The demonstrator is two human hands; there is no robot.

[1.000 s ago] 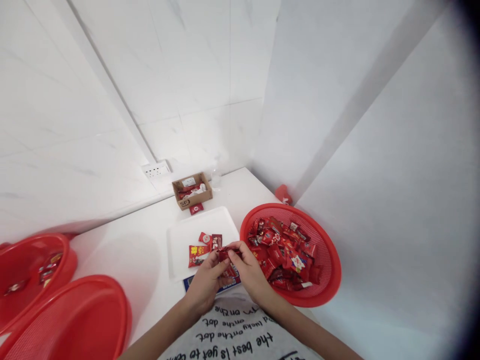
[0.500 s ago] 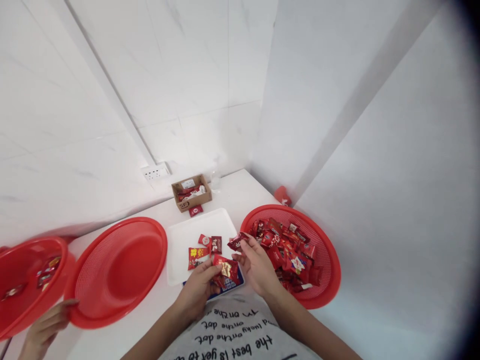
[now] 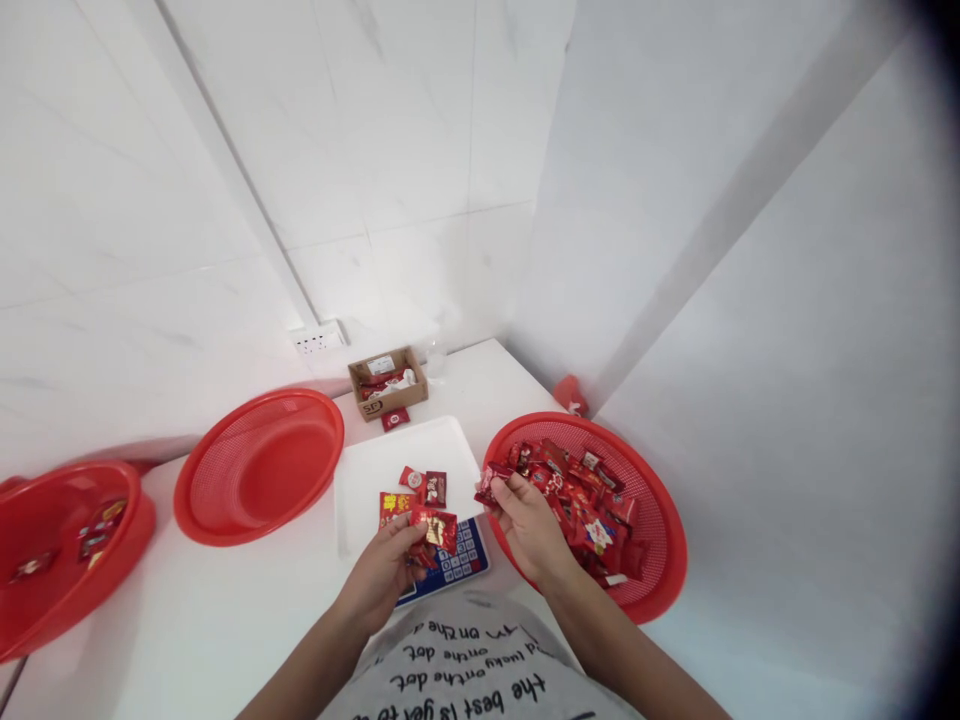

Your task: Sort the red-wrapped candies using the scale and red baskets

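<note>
My left hand (image 3: 381,568) is closed on red snack packets (image 3: 435,530), over the near edge of a scale with a white tray (image 3: 367,465) and a blue keypad (image 3: 459,560). My right hand (image 3: 534,528) pinches a small dark red packet (image 3: 493,484) at the left rim of a red basket (image 3: 670,560). Many red packets (image 3: 574,490) fill that basket. On the tray lie a small red packet (image 3: 411,478), a dark red packet (image 3: 436,488) and a red-and-yellow packet (image 3: 395,503), partly hidden by my left hand.
A small cardboard box (image 3: 390,403) holding packets stands by the wall, with a red packet (image 3: 395,419) in front. To the left are a shallow red basket (image 3: 274,475) and another red basket (image 3: 52,590) with a few packets. A wall socket (image 3: 318,339) sits behind.
The shallow red basket has slid back toward the wall, and another person's hand at its rim has left view. My hands have drawn apart, each still holding its packets.
</note>
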